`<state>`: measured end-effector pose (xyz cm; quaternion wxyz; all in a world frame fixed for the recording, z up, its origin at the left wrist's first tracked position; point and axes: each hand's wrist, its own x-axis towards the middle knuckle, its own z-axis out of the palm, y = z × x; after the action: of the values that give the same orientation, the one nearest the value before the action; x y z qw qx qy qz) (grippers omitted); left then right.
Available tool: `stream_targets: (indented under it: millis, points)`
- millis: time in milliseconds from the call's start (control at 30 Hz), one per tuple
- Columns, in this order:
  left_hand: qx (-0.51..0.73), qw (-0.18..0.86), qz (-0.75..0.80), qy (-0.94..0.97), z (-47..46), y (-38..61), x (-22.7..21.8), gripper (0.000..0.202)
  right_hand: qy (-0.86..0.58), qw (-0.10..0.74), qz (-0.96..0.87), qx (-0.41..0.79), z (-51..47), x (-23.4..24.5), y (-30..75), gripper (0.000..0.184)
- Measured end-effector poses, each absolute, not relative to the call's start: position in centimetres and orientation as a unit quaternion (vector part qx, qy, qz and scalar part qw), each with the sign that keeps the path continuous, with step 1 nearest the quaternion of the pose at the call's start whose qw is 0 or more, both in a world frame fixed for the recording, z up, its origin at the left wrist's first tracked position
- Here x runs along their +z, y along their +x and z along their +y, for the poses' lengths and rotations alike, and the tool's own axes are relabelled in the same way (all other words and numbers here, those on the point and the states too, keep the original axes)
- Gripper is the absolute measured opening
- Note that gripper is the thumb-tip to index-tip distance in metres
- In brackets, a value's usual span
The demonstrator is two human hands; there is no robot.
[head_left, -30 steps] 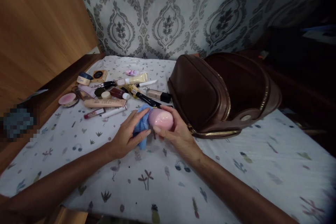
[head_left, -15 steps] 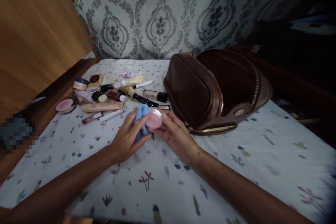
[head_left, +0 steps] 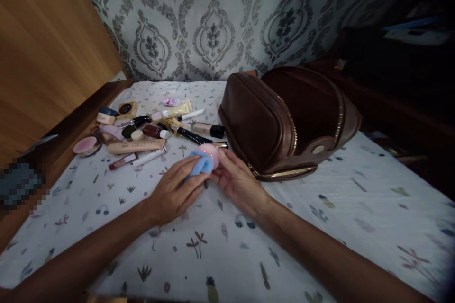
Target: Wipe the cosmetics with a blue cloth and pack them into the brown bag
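Gripping a glossy pink rounded case (head_left: 209,152) above the middle of the table (head_left: 263,241), two bare hands meet around it. The left hand (head_left: 177,189) is clamped on a bunched blue cloth (head_left: 203,165), pressing it to the case's near left side; the right hand (head_left: 240,180) pinches the case between thumb and fingers on its other side. How much of the case the cloth has covered cannot be judged. What shows is contact under way, with the case not yet set down and the other cosmetics lying loose, none visibly marked as dealt with or waiting.

Just beyond the case lie a black-handled makeup brush (head_left: 194,136) and a foundation bottle (head_left: 206,129) with a black cap. Toward the table's left edge spread a beige squeeze tube (head_left: 137,147), a dark red bottle (head_left: 152,130) with a white cap, a lip gloss tube (head_left: 122,162), a blue-lidded jar (head_left: 107,115) and a pink blush compact (head_left: 85,146). Right of centre rests a brown leather bag (head_left: 252,123), its brass zip parted and its inside dark.

Faint lettering runs along the beige squeeze tube, and the jar seems to bear print, both too small to read; no brand is legible.
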<state>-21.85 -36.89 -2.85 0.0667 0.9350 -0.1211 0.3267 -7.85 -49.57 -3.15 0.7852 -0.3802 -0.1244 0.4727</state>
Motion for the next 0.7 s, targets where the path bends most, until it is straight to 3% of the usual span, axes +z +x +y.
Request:
stream_targets:
  millis: [100, 300, 533, 700]
  points:
    - [0.333, 0.075, -0.078, 0.937, -36.6, -21.9, -2.6, 0.046, -0.380, 0.785, -0.129, 0.473, -49.6, -3.1, -7.8, 0.039]
    - [0.318, 0.103, -0.147, 0.931, -37.3, -21.9, -2.3, 0.039, -0.381, 0.793, -0.139, 0.454, -49.5, -3.6, -7.6, 0.042]
    - [0.323, 0.172, 0.056, 0.929, -36.4, -22.7, -4.3, 0.071, -0.350, 0.750, -0.188, 0.529, -49.5, -3.7, -8.2, 0.055]
    - [0.301, 0.215, 0.109, 0.923, -35.8, -22.4, -5.1, 0.062, -0.437, 0.734, -0.240, 0.461, -49.2, -4.4, -9.2, 0.064]
